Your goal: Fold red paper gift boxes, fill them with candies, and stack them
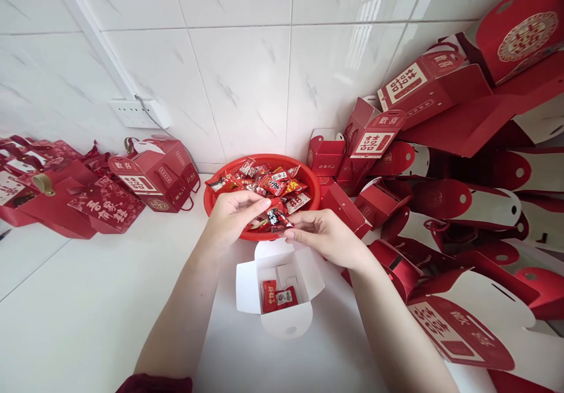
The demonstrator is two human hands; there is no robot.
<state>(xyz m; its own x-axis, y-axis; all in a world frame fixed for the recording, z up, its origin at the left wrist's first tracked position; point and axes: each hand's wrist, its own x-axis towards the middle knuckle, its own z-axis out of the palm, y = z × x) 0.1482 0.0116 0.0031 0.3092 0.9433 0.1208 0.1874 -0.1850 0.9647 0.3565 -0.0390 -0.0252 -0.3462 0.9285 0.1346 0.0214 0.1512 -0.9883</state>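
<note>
Between my two hands is a small red-and-black wrapped candy [277, 217], above the near rim of a red plastic basket [314, 187]. My left hand [235, 214] pinches its upper left end between thumb and fingers. At its lower right end, the thumb and fingers of my right hand [326, 237] are closed on it too. Several wrapped candies [273, 181] in red, white and yellow packaging fill the basket. Just in front stands a box [286, 264] with white insides and its flaps spread open. Red and white packets [279, 297] lie on its bottom.
Many red gift boxes [449, 199] are piled along the right side, some folded up, some with open flaps. Another red box [154, 175] and decorated red bags [53, 187] stand at the left. A tiled wall [238, 81] with a power socket [138, 113] closes off the back.
</note>
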